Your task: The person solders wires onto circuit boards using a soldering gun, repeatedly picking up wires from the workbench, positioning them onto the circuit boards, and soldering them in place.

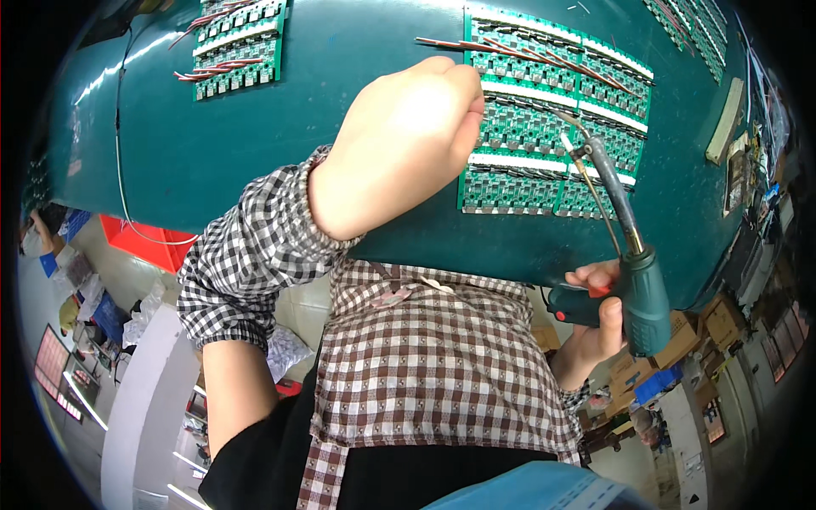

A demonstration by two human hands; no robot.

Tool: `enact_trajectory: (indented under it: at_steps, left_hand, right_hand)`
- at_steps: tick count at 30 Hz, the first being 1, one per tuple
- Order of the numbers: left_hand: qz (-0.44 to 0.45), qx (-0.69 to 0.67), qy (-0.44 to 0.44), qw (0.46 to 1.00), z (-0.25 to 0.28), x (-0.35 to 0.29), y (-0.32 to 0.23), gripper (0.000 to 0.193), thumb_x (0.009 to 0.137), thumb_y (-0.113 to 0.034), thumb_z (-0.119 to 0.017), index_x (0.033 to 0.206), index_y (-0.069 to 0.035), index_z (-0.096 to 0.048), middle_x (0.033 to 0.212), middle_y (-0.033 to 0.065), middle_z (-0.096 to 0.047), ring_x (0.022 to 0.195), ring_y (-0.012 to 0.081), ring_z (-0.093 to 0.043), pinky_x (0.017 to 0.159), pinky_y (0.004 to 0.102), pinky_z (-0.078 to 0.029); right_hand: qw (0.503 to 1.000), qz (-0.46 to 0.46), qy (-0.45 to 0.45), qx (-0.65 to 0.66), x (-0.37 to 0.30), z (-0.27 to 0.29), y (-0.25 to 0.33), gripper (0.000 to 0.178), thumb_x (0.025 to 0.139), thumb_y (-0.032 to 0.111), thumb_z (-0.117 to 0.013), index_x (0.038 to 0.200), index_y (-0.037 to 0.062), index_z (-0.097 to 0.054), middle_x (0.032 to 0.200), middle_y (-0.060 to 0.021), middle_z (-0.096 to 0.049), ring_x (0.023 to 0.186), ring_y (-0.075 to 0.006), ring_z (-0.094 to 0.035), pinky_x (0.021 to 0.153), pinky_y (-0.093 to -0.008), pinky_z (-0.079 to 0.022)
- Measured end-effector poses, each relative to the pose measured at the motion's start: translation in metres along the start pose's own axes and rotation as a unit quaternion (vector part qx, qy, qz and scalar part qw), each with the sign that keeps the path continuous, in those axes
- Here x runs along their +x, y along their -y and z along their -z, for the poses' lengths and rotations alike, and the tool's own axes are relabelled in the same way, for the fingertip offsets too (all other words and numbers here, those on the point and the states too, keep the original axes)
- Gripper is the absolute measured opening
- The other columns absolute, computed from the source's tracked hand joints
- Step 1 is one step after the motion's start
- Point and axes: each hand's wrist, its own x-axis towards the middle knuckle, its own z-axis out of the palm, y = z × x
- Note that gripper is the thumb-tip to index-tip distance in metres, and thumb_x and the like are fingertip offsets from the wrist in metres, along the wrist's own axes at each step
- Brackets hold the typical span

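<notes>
My left hand (406,136) reaches over the left edge of a green circuit board panel (518,183), its fingers curled into a pinch. What lies between the fingertips is hidden behind the hand. A green soldering gun (648,302) with a trigger handle is gripped in my right hand (586,344), near the table's front edge. Its metal barrel and thin solder feed tube point up and left, with the tip over the panel's middle rows. Red, white and dark wires (531,56) lie across the panel's upper rows.
Another board panel with wires (238,51) lies at the far left of the green table (357,51); more boards (701,34) lie far right. A pale bar (725,121) and clutter line the right edge. A thin cable (121,170) runs down the left, over a red bin (149,242).
</notes>
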Motion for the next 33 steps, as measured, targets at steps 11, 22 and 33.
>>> enact_trajectory:
  at_steps: [11,22,33]
  left_hand:
    - [0.029,-0.063,-0.009,0.998,-0.008,0.000,0.002,0.009,0.077,-0.003,-0.068,0.080,-0.004,-0.060,0.075,0.0046,-0.059,0.063,0.0156,-0.058,0.056,0.0278,-0.046]
    - [0.033,-0.093,-0.021,0.995,-0.012,0.001,0.002,0.008,0.076,0.000,-0.066,0.078,-0.004,-0.060,0.072,0.0051,-0.056,0.063,0.0164,-0.056,0.056,0.0286,-0.045]
    - [0.028,-0.101,-0.023,0.994,-0.012,0.002,0.003,0.009,0.076,0.000,-0.067,0.077,-0.003,-0.059,0.071,0.0057,-0.057,0.063,0.0171,-0.056,0.056,0.0290,-0.046]
  right_hand:
    - [0.996,-0.049,-0.007,-0.074,-0.005,-0.007,0.010,0.053,0.083,0.024,-0.071,0.117,-0.0135,-0.056,0.097,-0.0224,-0.065,0.086,-0.0324,-0.068,0.076,-0.0427,-0.060]
    - [0.990,-0.015,0.034,-0.133,-0.005,-0.009,0.006,0.045,0.084,0.026,-0.071,0.104,-0.0110,-0.057,0.089,-0.0195,-0.060,0.079,-0.0311,-0.064,0.069,-0.0449,-0.059]
    - [0.975,-0.046,0.020,-0.215,-0.009,-0.007,0.007,0.055,0.076,0.033,-0.084,0.108,-0.0061,-0.063,0.090,-0.0137,-0.071,0.079,-0.0204,-0.069,0.074,-0.0338,-0.056]
